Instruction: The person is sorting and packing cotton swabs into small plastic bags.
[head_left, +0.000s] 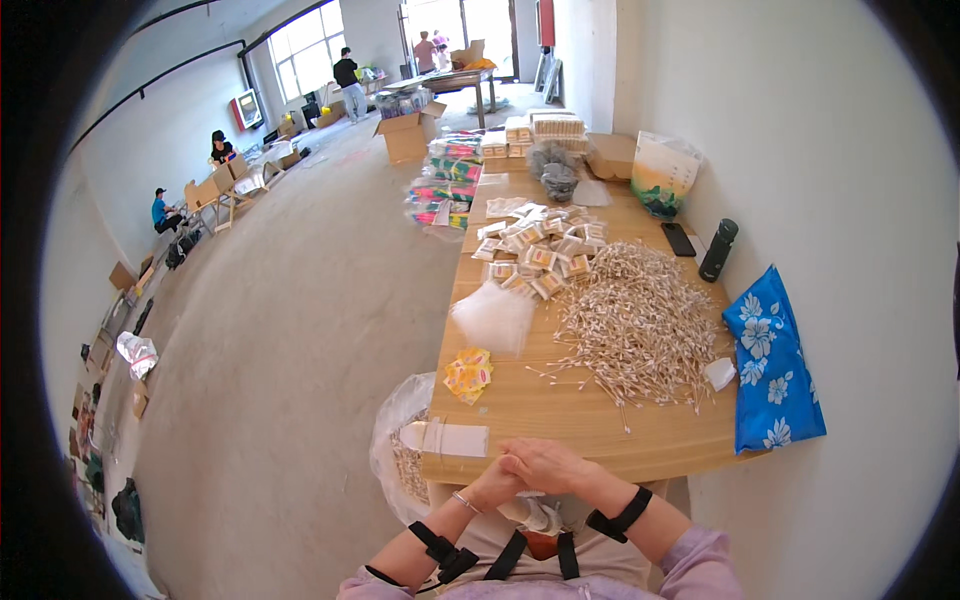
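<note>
Head-height fisheye view; downward, forward

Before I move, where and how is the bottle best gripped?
Probably round the middle of the bottle, with the right hand coming from the left. It's a slim, upright cylinder; the wall bounds its right and the blue bag lies nearer, while the phone at its left lies flat.
</note>
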